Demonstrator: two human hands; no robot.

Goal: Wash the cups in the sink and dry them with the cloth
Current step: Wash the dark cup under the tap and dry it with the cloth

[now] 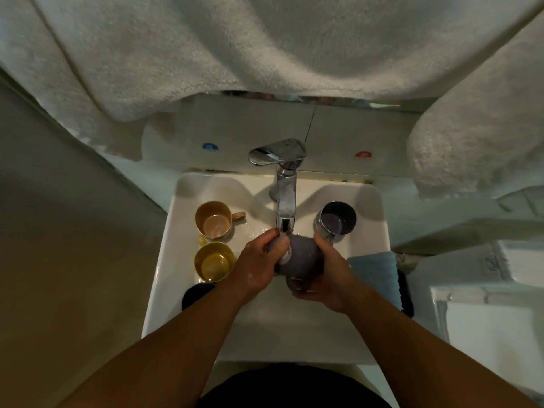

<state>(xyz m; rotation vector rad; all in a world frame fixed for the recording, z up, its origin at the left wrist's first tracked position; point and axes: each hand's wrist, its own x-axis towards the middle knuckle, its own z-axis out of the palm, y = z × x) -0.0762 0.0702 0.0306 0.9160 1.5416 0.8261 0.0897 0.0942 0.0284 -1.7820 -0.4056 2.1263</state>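
Big white towels (265, 45) hang up top, well beyond both hands. Below them the white sink (374, 219), square basin, w/ both hands working over its middle. Chrome tap (284, 184) sits straight ahead of the hands, water running off the spout right onto the fingers. Blue cloth (375, 272) lies folded on the sink's edge, just right of the right hand. In the hands: grey cup (300, 260), tipped on its side under the stream, what's inside it can't tell. Left hand (260, 263) curls round the cup's far end by the spout; right hand (326, 275) wraps its near end from below, so both are clamped on the one cup, hands close together. Left of the left hand, two cups stand upright on the sink's ledge: tan cup (214, 220) further off, handle pointing at the tap, a little water or shine in the bottom; yellow cup (213, 262) nearer, touching it, wet inside too. Just beyond the right hand, dark cup (338, 217) upright, contents unclear.
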